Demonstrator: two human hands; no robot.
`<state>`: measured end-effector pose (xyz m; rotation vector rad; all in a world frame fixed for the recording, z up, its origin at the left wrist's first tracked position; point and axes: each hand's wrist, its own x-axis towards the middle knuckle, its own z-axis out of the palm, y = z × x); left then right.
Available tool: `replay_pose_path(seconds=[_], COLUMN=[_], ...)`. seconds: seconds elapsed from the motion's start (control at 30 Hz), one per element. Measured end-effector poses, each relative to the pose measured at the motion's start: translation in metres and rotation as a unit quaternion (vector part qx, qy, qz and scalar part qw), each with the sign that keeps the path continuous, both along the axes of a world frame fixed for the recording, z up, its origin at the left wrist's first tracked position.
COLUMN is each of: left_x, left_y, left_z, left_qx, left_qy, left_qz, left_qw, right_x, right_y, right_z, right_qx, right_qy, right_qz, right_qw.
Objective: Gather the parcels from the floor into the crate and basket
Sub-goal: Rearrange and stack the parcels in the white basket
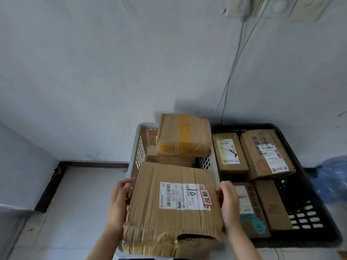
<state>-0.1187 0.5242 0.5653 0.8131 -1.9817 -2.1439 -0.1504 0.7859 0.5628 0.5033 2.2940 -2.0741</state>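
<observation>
Fingers (125,184) of the left hand (120,203) curl over one side edge of the labelled cardboard box (174,212). The right hand (228,205) clamps the opposite edge, so the box hangs between both palms above the near end of the white perforated basket (140,147). Its corrugated walls look creased and the near corner is torn. I judge it fairly light but soft: squeezing the sides could buckle them, and support under the base would be safer. Behind it a tape-wrapped parcel (183,135) tops the basket's stack. The black lattice crate (308,205) alongside holds more labelled brown cartons (230,152).
</observation>
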Motion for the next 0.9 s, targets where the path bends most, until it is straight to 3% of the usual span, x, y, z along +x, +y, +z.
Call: replay_pose_path(seconds=[0.13, 0.37, 0.47, 0.57, 0.8, 0.9], left_x=[0.007, -0.032, -0.036, -0.025, -0.03, -0.052], left_y=[-0.002, -0.007, -0.005, 0.002, 0.009, 0.018], left_z=[-0.02, -0.028, -0.058, -0.085, -0.091, -0.07], left_qx=[-0.021, -0.047, -0.147, -0.174, -0.231, -0.299], left_qy=[-0.057, -0.053, -0.148, -0.229, -0.228, -0.179], left_qz=[-0.07, -0.111, -0.189, -0.258, -0.223, -0.188], left_qw=[0.996, 0.991, 0.96, 0.922, 0.919, 0.918], right_x=[0.004, -0.023, -0.024, -0.006, -0.015, -0.042], right_y=[-0.002, -0.013, -0.023, -0.038, -0.041, -0.034], right_z=[-0.021, -0.045, -0.082, -0.105, -0.11, -0.087], right_qx=[0.001, 0.055, 0.148, 0.227, 0.168, 0.183], right_qy=[-0.087, -0.086, -0.135, -0.154, -0.17, -0.103], right_qz=[0.039, 0.034, 0.114, 0.189, 0.23, 0.117], right_qw=[0.995, 0.994, 0.973, 0.943, 0.944, 0.971])
